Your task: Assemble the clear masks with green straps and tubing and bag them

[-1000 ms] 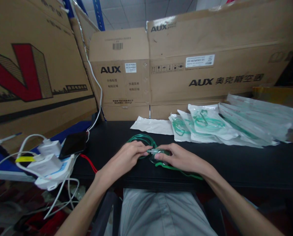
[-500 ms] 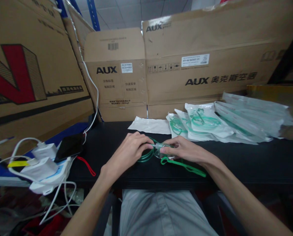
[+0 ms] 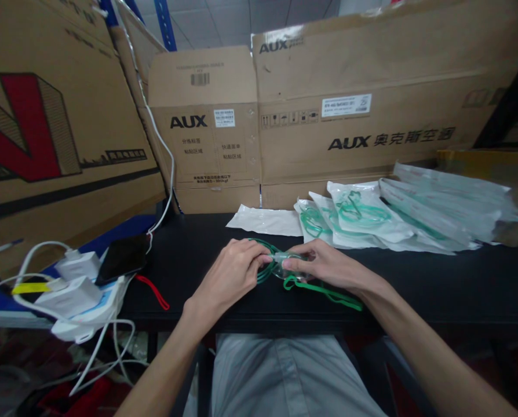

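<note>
My right hand (image 3: 328,263) is closed on a clear plastic oxygen mask (image 3: 280,270), thumb and fingers around its narrow front end. Pinched fingers of my left hand (image 3: 238,265) meet that end from the other side, at the tubing connector (image 3: 274,257). A coil of green tubing (image 3: 266,274) lies under and beside my left fingers, partly hidden by them. From the mask a green elastic strap (image 3: 328,296) trails right over the black table, below my right wrist.
A flat white pouch (image 3: 263,221) lies behind my hands. Clear-fronted packs with green tubing (image 3: 363,217) are piled at the right. At the left sit a power strip (image 3: 80,324) with white chargers, a dark phone (image 3: 123,259) and a red loop (image 3: 153,291). Cardboard boxes (image 3: 215,162) wall the back.
My left hand has shifted slightly right and down, its fingers curling closer around the connector. More of the coil's upper edge shows. The right hand holds nearly the same place on the mask.
</note>
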Demonstrator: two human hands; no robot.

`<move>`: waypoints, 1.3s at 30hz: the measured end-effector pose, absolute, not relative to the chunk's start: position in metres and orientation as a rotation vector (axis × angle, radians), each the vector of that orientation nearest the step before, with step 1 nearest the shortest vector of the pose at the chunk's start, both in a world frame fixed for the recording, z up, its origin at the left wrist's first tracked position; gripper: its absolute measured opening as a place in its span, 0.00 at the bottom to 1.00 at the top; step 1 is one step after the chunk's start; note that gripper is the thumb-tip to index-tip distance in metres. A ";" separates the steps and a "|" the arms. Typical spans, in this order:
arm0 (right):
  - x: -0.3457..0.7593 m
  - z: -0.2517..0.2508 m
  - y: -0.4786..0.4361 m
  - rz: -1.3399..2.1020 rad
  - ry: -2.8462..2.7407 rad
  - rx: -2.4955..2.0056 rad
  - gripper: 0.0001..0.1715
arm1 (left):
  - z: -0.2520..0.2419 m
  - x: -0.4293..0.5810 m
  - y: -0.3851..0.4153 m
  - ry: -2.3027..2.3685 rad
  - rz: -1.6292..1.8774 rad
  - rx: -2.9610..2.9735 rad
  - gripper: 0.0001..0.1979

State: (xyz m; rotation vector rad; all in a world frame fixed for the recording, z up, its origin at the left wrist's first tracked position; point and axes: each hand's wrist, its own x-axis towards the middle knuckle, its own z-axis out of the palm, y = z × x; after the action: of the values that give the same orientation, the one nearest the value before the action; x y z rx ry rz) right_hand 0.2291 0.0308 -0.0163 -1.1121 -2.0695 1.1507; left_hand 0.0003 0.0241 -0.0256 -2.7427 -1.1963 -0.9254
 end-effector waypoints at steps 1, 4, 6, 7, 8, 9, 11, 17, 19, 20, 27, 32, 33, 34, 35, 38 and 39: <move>0.229 -0.016 0.030 1.124 -2.090 -1.122 0.29 | -0.026 0.000 0.024 -1.199 -0.904 -2.742 0.09; 0.226 -0.016 0.028 1.028 -2.127 -1.155 0.27 | -0.027 0.000 0.025 -1.220 -0.885 -2.759 0.10; 0.223 -0.017 0.027 0.921 -2.139 -1.135 0.26 | -0.026 -0.002 0.025 -1.233 -0.908 -2.784 0.10; 0.222 -0.018 0.027 0.855 -2.138 -1.107 0.26 | -0.026 -0.002 0.025 -1.239 -0.925 -2.794 0.10; 0.221 -0.018 0.027 0.792 -2.137 -1.069 0.25 | -0.025 -0.003 0.025 -1.246 -0.941 -2.803 0.10; 0.219 -0.019 0.027 0.743 -2.135 -1.033 0.24 | -0.024 -0.004 0.025 -1.252 -0.957 -2.811 0.10; 0.218 -0.018 0.027 0.722 -2.134 -1.005 0.24 | -0.023 -0.005 0.025 -1.264 -0.987 -2.818 0.10; 0.221 -0.013 0.027 0.887 -2.118 -1.082 0.27 | -0.027 -0.004 0.024 -1.288 -1.059 -2.834 0.09; 0.221 -0.013 0.027 0.889 -2.111 -1.108 0.27 | -0.029 -0.004 0.024 -1.283 -1.080 -2.847 0.09; 0.221 -0.014 0.027 0.890 -2.110 -1.132 0.27 | -0.030 -0.004 0.024 -1.281 -1.093 -2.855 0.09; 0.215 -0.016 0.024 0.613 -2.110 -1.292 0.23 | -0.036 -0.001 0.026 -1.369 -1.118 -2.840 0.08; 0.220 -0.013 0.025 0.909 -2.071 -1.232 0.27 | -0.030 -0.001 0.028 -1.301 -1.132 -2.845 0.07; 0.223 -0.013 0.026 0.962 -2.057 -1.219 0.28 | -0.026 -0.002 0.030 -1.274 -1.111 -2.859 0.07; 0.225 -0.012 0.027 1.007 -2.044 -1.204 0.29 | -0.022 -0.002 0.032 -1.246 -1.088 -2.874 0.07; 0.227 -0.012 0.028 1.051 -2.027 -1.183 0.29 | -0.017 -0.002 0.034 -1.221 -1.065 -2.894 0.07; 0.232 -0.010 0.029 1.237 -1.900 -1.103 0.30 | -0.001 -0.001 0.041 -1.157 -1.051 -2.965 0.07; 0.233 -0.010 0.029 1.302 -1.841 -1.072 0.31 | 0.002 0.000 0.042 -1.144 -1.066 -2.983 0.07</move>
State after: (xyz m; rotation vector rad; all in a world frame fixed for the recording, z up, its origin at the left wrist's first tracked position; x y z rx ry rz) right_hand 0.2327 0.0292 -0.0100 -1.0721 -1.8407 1.3017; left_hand -0.0001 0.0424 0.0025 -2.9828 -1.1438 -1.0658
